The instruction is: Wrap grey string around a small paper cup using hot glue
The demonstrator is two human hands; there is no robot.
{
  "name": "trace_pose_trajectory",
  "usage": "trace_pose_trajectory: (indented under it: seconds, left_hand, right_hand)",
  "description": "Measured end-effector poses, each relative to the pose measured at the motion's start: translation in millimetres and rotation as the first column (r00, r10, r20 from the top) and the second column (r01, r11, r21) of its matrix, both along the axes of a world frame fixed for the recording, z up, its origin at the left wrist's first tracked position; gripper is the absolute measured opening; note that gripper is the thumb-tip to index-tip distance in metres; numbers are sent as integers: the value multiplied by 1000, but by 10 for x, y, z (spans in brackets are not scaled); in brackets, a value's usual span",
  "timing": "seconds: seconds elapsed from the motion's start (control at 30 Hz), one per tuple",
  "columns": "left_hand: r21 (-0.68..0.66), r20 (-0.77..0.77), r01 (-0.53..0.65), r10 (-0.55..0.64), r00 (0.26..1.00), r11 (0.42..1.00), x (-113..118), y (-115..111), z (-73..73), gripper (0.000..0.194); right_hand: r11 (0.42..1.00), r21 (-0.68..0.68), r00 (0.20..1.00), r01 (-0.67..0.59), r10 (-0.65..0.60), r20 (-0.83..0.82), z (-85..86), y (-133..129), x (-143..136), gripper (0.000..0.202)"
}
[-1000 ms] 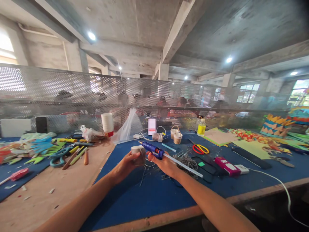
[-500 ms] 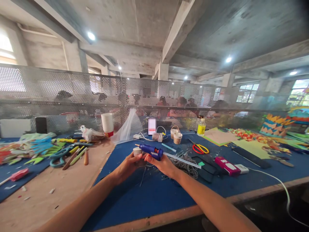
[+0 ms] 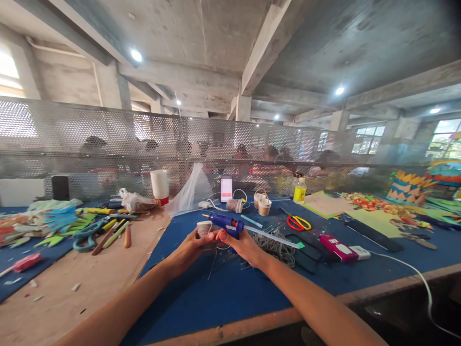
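My left hand (image 3: 194, 248) is closed around a small white paper cup (image 3: 204, 228), whose side faces me partly wrapped. In my right hand (image 3: 247, 246) is a blue hot glue gun (image 3: 222, 222), its nozzle pointing left just above the cup's rim. A long clear glue stick (image 3: 277, 239) sticks out of the gun's back. The fingertips of both hands meet between cup and gun, so part of the cup is hidden. Behind them stand small cups with handles (image 3: 264, 207) and a spool of cord (image 3: 235, 205).
Grey cord (image 3: 275, 250) lies tangled right of my hands, near red-and-yellow scissors (image 3: 298, 222) and a magenta box (image 3: 338, 248). Blue-handled scissors (image 3: 83, 241) and tools lie left. A stack of paper cups (image 3: 159, 185) stands before the perforated metal screen (image 3: 162, 134).
The cup in my left hand has turned, so more of its side shows now. The glue gun stays almost where it was, above the cup.
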State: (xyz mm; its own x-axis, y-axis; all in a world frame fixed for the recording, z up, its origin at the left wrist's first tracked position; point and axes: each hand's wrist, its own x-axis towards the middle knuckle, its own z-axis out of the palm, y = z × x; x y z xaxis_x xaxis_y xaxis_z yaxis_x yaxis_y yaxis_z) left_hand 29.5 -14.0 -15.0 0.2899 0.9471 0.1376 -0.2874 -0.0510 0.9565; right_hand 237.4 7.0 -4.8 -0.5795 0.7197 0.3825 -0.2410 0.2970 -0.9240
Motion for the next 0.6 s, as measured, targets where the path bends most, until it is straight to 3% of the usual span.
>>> trace_pose_trajectory:
  seconds: [0.3,0.47,0.6]
  left_hand:
    - [-17,-7,2,-2,1000,1000,-14,22,36,49]
    - [-76,54,-103,108,993,992,-70,60,17,37]
    - [-82,109,-108,117,987,991,-101,56,52,26]
  right_hand:
    - [995,-98,998,29,-33,-46,97,-35,6,58]
    - [979,26,974,202,-204,94,77,1,70,57]
    - [932,190,922,310,-343,180,131,-57,142,52]
